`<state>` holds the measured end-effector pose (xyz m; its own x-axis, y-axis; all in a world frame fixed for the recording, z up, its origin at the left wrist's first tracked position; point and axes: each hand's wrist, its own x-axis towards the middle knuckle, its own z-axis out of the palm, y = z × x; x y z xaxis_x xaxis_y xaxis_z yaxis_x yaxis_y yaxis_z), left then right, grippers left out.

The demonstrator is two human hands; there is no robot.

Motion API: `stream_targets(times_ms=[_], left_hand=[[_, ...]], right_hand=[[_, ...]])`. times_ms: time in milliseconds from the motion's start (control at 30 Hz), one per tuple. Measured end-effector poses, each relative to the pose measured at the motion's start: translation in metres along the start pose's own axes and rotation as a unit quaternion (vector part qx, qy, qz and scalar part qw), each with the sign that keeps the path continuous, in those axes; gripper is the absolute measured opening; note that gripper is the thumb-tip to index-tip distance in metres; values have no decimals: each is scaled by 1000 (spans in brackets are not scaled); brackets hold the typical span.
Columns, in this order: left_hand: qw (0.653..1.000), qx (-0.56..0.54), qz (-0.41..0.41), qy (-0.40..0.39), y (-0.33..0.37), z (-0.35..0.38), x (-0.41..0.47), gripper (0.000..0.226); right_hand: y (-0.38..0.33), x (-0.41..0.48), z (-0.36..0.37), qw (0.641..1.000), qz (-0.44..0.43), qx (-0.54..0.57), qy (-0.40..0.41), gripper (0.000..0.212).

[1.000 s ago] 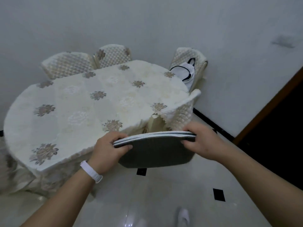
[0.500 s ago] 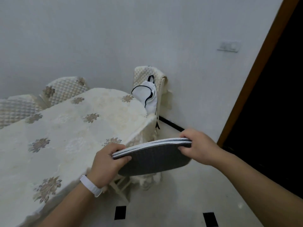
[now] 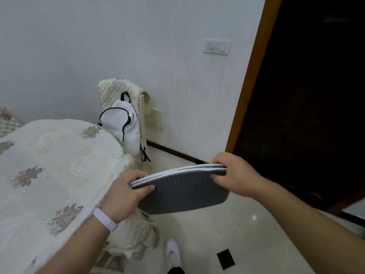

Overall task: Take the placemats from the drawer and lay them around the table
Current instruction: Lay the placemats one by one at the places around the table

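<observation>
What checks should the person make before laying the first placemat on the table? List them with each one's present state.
1. Opposite ends of the placemat stack gripped by left hand and right hand: ok.
2. Stack over the table: not ok, it is beside the edge, above the floor.
3. One mat separated from the stack: not ok.
4. Number of mats: cannot tell.
5. Visible part of the table bare: ok.

Past the right hand's (image 3: pixel 236 175) fingers (image 3: pixel 218 160), the placemats' (image 3: pixel 183 192) top faces are hidden; their count in the stack cannot be told.
</observation>
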<state>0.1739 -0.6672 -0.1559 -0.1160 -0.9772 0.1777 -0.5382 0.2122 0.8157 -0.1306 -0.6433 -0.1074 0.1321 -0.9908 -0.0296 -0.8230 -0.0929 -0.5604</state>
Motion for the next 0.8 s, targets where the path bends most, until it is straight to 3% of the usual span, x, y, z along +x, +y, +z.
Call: stream_targets(times_ms=[367, 600, 800], left_hand=[[998, -44, -22, -45, -58, 57, 186, 23], [998, -46, 6, -50, -69, 48, 298, 29], [999, -26, 19, -26, -80, 28, 350, 39]], right_hand=[[55, 168, -15, 997, 67, -29, -19, 18], [62, 264, -29, 998, 46, -20, 22, 19], [60, 343, -33, 1000, 4, -9, 0, 17]])
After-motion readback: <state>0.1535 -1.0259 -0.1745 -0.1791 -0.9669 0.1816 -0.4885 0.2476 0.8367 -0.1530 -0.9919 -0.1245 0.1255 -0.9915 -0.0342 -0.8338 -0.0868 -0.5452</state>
